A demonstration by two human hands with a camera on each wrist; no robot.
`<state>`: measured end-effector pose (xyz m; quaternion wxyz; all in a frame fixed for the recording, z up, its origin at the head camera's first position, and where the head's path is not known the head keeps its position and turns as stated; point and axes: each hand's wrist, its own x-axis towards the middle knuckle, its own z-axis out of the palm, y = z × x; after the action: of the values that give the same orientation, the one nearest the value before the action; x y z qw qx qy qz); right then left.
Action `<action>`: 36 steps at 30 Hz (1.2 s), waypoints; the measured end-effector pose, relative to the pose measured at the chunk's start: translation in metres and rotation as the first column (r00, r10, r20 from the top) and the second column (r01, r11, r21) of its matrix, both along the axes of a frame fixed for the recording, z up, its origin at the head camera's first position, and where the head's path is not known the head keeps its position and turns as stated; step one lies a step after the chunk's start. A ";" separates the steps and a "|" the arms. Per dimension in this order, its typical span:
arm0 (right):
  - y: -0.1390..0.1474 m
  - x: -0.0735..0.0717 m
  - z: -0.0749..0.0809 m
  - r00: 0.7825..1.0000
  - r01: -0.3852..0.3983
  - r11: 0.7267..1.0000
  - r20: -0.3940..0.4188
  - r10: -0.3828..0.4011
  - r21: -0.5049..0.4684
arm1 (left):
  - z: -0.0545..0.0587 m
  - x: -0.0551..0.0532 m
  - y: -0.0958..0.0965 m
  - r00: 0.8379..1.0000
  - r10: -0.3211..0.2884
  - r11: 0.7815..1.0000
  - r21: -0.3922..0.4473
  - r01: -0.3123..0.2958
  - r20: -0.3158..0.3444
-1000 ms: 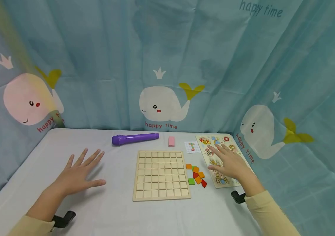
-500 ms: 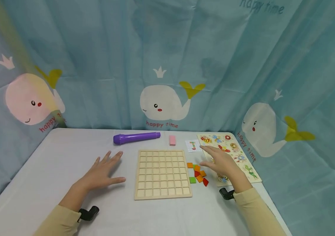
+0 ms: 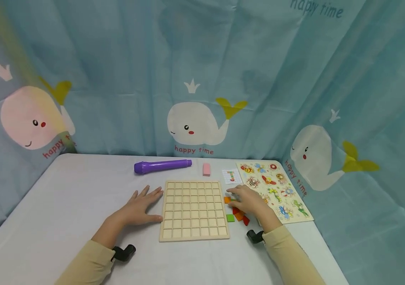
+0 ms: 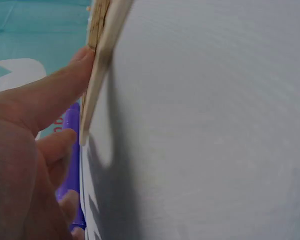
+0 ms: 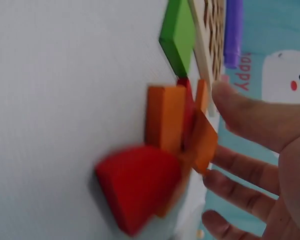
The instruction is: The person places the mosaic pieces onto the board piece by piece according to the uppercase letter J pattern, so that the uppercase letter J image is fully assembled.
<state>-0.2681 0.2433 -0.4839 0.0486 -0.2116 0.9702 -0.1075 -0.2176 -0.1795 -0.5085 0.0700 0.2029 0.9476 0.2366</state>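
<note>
A wooden grid board (image 3: 195, 211) lies flat at the middle of the white table. My left hand (image 3: 136, 209) is at its left side, fingers spread; in the left wrist view the thumb (image 4: 72, 75) touches the board's edge. Just right of the board is a small pile of coloured tiles, among them a green square tile (image 3: 230, 218), orange tiles (image 5: 165, 117) and a red rounded tile (image 5: 140, 185). Over this pile is my right hand (image 3: 250, 202), hiding part of it. Its thumb and fingers are apart around the orange tiles, gripping none.
Behind the board lie a purple toy microphone (image 3: 163, 166) and a pink block (image 3: 206, 170). A small pattern card (image 3: 231, 176) sits beside a puzzle board with insect pictures (image 3: 288, 192) at the right. A blue whale-print curtain (image 3: 116, 99) hangs behind the table.
My left hand has moved right, from over the bare tabletop to the board's left edge. My right hand has come left and down from above the insect puzzle board to the tiles.
</note>
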 end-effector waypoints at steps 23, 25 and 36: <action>-0.015 -0.008 -0.005 0.990 0.117 0.986 0.097 -0.106 -0.119 | -0.018 -0.012 0.003 0.993 -0.045 0.999 0.024 0.043 0.113; -0.015 -0.010 -0.002 0.990 0.113 0.984 0.101 -0.100 -0.137 | -0.017 -0.011 0.004 0.992 -0.043 0.999 0.026 0.040 0.116; -0.029 -0.022 0.010 0.997 0.073 0.973 0.030 -0.068 -0.219 | -0.013 -0.009 0.005 0.990 -0.057 0.998 0.000 0.058 0.129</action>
<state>-0.2900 0.2145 -0.4737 0.0322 -0.1799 0.9587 -0.2181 -0.2271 -0.1741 -0.5218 0.1381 0.2142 0.9353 0.2455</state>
